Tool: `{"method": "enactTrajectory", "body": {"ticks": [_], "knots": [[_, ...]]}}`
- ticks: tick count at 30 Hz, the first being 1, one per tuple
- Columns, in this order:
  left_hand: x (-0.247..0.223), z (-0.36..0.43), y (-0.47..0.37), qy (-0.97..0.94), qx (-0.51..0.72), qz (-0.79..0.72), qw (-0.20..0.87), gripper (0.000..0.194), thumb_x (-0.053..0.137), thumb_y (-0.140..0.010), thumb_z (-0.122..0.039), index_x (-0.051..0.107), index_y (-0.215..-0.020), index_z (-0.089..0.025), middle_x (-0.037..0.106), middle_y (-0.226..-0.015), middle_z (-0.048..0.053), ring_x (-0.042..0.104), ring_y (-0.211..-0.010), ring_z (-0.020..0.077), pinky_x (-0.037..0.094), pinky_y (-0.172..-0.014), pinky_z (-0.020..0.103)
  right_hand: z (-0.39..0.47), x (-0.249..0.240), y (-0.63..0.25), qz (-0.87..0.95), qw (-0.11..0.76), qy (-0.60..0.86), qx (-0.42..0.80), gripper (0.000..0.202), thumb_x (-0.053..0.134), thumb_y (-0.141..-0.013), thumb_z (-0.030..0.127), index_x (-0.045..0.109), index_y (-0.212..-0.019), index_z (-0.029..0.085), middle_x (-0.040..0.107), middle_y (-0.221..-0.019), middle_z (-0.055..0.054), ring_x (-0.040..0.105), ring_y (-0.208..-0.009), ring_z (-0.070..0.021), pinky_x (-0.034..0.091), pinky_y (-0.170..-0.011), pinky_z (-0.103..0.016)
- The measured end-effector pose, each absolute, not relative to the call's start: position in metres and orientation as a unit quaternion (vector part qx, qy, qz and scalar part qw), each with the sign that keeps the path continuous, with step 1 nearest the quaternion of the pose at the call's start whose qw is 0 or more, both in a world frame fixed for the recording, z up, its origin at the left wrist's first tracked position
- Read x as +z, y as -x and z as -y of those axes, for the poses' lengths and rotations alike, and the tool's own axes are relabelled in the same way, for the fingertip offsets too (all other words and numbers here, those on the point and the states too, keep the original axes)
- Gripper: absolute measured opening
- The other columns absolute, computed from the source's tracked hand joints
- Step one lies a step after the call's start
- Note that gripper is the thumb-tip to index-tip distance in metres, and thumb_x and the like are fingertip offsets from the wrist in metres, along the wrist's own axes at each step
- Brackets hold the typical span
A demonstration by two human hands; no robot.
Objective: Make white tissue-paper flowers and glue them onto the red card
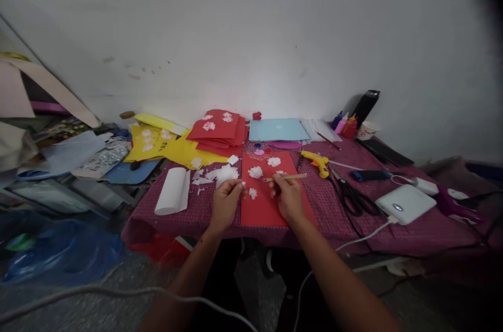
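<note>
A red paper sheet [261,213] lies in front of me, with several crumpled white paper tufts [255,172] on it. Above the sheet's right half my right hand [288,196] is closed round a wooden pencil-like stick [294,177], its dark tip pointing left. My left hand [228,201] is at the sheet's left edge, thumb and finger pinching a small white paper piece [243,183]. Just behind that hand lies a heap of torn white paper [227,174]. A rolled white paper sheet [173,190] rests farther left.
A yellow glue gun [316,162], black scissors [351,196] and a white power box [406,203] with cables lie at right. Behind are stacked red sheets [218,135], yellow paper [188,150] and a light blue folder [278,130]. Glue bottles [349,125] and a black flask [367,107] stand back right.
</note>
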State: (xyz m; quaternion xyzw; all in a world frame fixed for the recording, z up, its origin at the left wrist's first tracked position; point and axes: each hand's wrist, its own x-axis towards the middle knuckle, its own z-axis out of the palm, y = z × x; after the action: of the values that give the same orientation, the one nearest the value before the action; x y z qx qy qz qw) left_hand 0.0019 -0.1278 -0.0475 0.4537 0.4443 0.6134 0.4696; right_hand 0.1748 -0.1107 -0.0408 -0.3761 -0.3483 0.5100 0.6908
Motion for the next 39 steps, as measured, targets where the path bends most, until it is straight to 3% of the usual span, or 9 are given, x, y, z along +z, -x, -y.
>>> {"method": "enactTrajectory", "body": {"ticks": [3,7,11,19,27,34,39], "knots": [[-0.039,0.126,0.0,-0.534,0.554,-0.507,0.388,0.021,0.063,-0.086,-0.034,0.07,-0.097,-0.018,0.071,-0.08,0.003,0.064,-0.072,0.0155,0.049,-0.068,0.026,0.109,-0.042,-0.175,0.353,0.686,0.377,0.512,0.021,0.074,-0.079,0.033,0.066,-0.071,0.016,0.063,-0.061,0.0,0.05,-0.046,-0.0093,0.038,-0.042,-0.022],[-0.025,0.119,-0.001,-0.707,0.408,-0.556,0.159,0.02,0.053,-0.093,-0.026,0.072,-0.097,-0.02,0.074,-0.096,0.007,0.067,-0.09,0.0207,0.048,-0.083,0.032,0.11,-0.042,-0.175,0.358,0.683,0.381,0.51,0.023,0.075,-0.078,0.036,0.065,-0.07,0.016,0.063,-0.061,0.0,0.05,-0.045,-0.0094,0.038,-0.042,-0.022],[-0.027,0.115,-0.005,-0.781,0.259,-0.567,0.039,0.024,0.047,-0.096,-0.021,0.071,-0.094,-0.018,0.074,-0.093,0.011,0.067,-0.089,0.0238,0.048,-0.083,0.035,0.111,-0.041,-0.174,0.366,0.68,0.387,0.505,0.025,0.074,-0.078,0.037,0.063,-0.069,0.017,0.063,-0.061,0.0,0.05,-0.046,-0.0096,0.038,-0.043,-0.023],[-0.044,0.139,0.019,-0.811,0.318,-0.49,0.035,0.032,0.046,-0.091,-0.009,0.067,-0.113,-0.019,0.072,-0.112,0.008,0.064,-0.105,0.0213,0.049,-0.096,0.036,0.111,-0.042,-0.174,0.38,0.669,0.393,0.504,0.027,0.074,-0.078,0.04,0.063,-0.068,0.018,0.062,-0.062,-0.001,0.05,-0.047,-0.0101,0.038,-0.044,-0.023],[-0.046,0.142,0.077,-0.75,0.33,-0.573,-0.018,0.02,0.051,-0.091,-0.018,0.07,-0.099,-0.02,0.073,-0.097,0.007,0.065,-0.096,0.0227,0.049,-0.089,0.036,0.111,-0.046,-0.175,0.394,0.666,0.391,0.498,0.026,0.073,-0.08,0.04,0.065,-0.07,0.017,0.063,-0.062,0.0,0.05,-0.048,-0.0101,0.037,-0.045,-0.023],[-0.033,0.124,0.092,-0.726,0.26,-0.636,-0.017,0.021,0.05,-0.09,-0.024,0.07,-0.091,-0.019,0.071,-0.089,0.009,0.064,-0.09,0.0237,0.045,-0.083,0.035,0.113,-0.044,-0.175,0.397,0.66,0.398,0.498,0.025,0.074,-0.08,0.039,0.065,-0.072,0.017,0.062,-0.063,0.0,0.05,-0.048,-0.0101,0.037,-0.045,-0.023],[-0.041,0.125,0.083,-0.742,0.252,-0.621,-0.012,0.026,0.059,-0.083,-0.028,0.07,-0.105,-0.017,0.069,-0.092,0.01,0.062,-0.093,0.0248,0.045,-0.087,0.036,0.114,-0.043,-0.174,0.406,0.657,0.402,0.492,0.025,0.074,-0.081,0.039,0.066,-0.072,0.017,0.062,-0.063,0.0,0.051,-0.048,-0.01,0.038,-0.045,-0.024]]}}
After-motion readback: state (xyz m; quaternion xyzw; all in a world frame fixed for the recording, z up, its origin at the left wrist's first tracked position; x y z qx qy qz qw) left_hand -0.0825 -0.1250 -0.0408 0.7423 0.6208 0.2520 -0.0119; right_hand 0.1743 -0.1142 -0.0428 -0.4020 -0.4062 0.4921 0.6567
